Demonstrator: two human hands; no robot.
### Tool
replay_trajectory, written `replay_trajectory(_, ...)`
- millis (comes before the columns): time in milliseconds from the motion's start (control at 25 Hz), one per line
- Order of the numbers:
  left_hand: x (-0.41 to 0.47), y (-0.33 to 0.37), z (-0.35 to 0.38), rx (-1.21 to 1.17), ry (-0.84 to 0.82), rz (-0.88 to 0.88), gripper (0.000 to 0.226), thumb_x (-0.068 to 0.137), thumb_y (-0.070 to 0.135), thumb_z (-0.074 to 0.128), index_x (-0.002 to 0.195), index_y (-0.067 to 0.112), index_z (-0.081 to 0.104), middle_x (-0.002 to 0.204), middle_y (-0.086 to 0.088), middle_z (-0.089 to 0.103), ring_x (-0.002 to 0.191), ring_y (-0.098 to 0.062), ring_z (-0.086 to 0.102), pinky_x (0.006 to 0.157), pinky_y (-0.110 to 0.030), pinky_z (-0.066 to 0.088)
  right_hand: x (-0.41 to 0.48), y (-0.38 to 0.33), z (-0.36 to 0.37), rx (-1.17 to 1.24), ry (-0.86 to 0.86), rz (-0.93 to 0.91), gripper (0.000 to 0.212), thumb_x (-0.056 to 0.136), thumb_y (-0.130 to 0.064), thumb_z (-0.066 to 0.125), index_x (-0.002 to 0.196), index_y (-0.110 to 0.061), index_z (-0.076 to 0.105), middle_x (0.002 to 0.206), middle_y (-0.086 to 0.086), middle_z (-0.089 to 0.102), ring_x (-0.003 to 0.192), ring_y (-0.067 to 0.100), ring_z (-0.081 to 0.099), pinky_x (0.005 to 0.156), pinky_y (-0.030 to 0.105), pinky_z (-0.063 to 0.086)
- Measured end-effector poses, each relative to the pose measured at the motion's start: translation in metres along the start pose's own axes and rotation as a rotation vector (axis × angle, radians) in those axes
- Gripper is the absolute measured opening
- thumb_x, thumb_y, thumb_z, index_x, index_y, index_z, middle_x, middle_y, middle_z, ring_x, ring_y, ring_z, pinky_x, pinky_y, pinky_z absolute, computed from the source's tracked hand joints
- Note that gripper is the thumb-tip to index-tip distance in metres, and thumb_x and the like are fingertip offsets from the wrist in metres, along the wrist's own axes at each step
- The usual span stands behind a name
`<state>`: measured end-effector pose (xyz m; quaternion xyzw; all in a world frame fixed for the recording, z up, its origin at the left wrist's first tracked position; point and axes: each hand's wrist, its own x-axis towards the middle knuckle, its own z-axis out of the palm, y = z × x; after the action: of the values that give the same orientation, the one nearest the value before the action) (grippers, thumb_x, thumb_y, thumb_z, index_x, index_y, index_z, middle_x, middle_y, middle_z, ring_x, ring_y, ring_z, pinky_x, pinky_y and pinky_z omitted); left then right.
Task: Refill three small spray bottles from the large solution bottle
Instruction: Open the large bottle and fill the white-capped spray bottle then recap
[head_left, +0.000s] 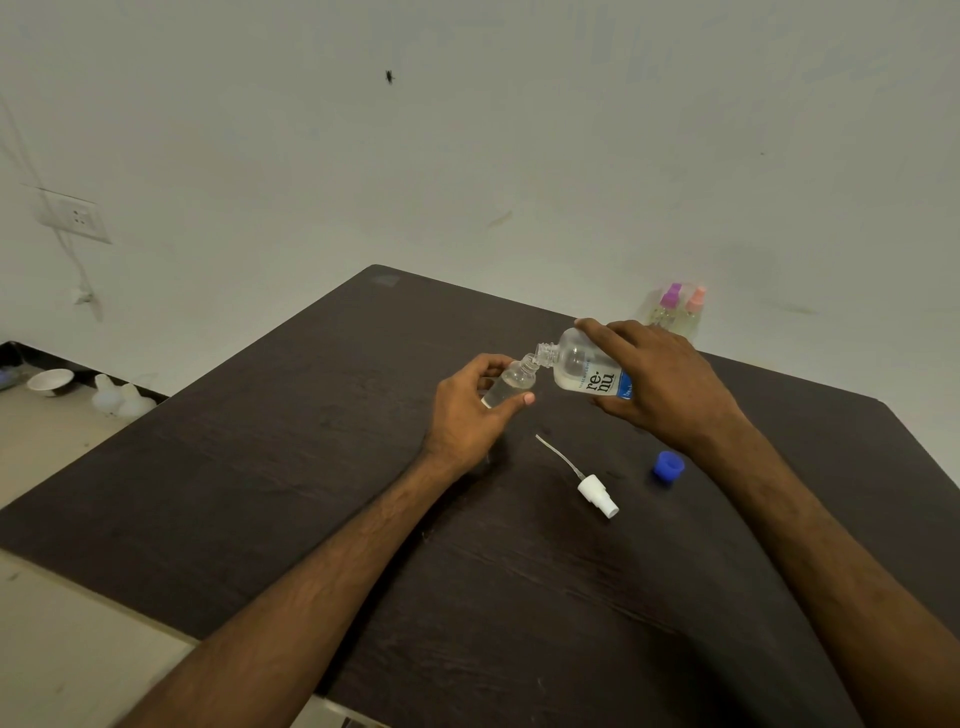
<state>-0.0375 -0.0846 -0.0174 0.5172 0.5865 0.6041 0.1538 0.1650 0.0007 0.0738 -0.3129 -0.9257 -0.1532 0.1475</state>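
My right hand (667, 387) grips the large clear solution bottle (582, 369), tipped on its side with its open neck pointing left. That neck meets the open mouth of a small clear spray bottle (511, 382), which my left hand (470, 410) holds tilted above the dark table (311, 467). A white spray pump with its dip tube (592, 483) lies on the table in front of my hands. A blue cap (668, 465) stands to its right. Two more small spray bottles, one with a purple top (667, 306) and one with a pink top (693, 309), stand at the table's far right edge by the wall.
A wall socket with a hanging cable (75, 218) is on the left wall. On a lower surface at far left are a white bowl (50, 381) and pale plastic items (122, 397). The table's left edge drops to a light floor.
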Motion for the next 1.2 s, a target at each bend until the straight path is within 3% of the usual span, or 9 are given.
replay_trajectory(1200, 0.0, -0.0014, -0.0004, -0.005, -0.004, 0.02, 0.041, 0.078, 0.022, 0.085, 0.114, 0.019, 0.067, 0.11, 0.01, 0.072, 0.105, -0.008, 0.066, 0.095, -0.036, 0.056, -0.0014, -0.0006, -0.0031, -0.011, 0.003, -0.012, 0.087, 0.078, -0.034, 0.08, 0.15, -0.023, 0.033, 0.132, 0.011, 0.057, 0.112, 0.03, 0.058, 0.091, 0.046, 0.049)
